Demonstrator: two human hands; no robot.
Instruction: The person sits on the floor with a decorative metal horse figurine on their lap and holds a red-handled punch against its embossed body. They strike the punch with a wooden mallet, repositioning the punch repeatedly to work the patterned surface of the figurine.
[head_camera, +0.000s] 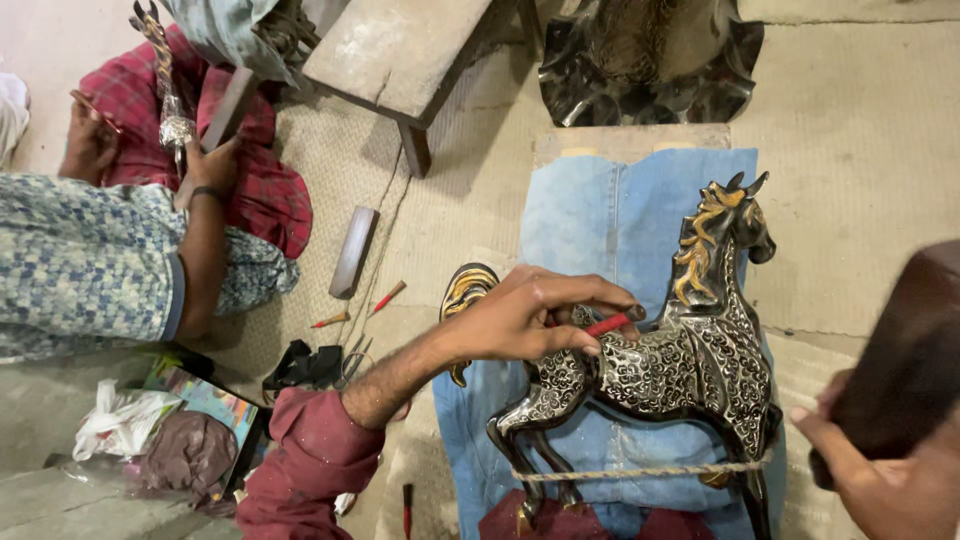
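A dark metal horse figure (690, 360) with engraved silver patterns and a gold mane lies on its side on a blue cloth (600, 220). My left hand (530, 318) rests on the horse's back and pinches a thin red tool (608, 325) against it. My right hand (870, 470), at the lower right, grips a dark wooden block (905, 360) raised above the horse's chest. A cord (640, 471) runs across the horse's legs.
Another person sits at the left in a patterned shirt, a hand (205, 165) holding a wooden block over a small metal figure (165, 75) on a red checked cloth. A wooden bench (400, 50), a loose block (353, 250), small red tools (388, 296), scissors and bags lie about.
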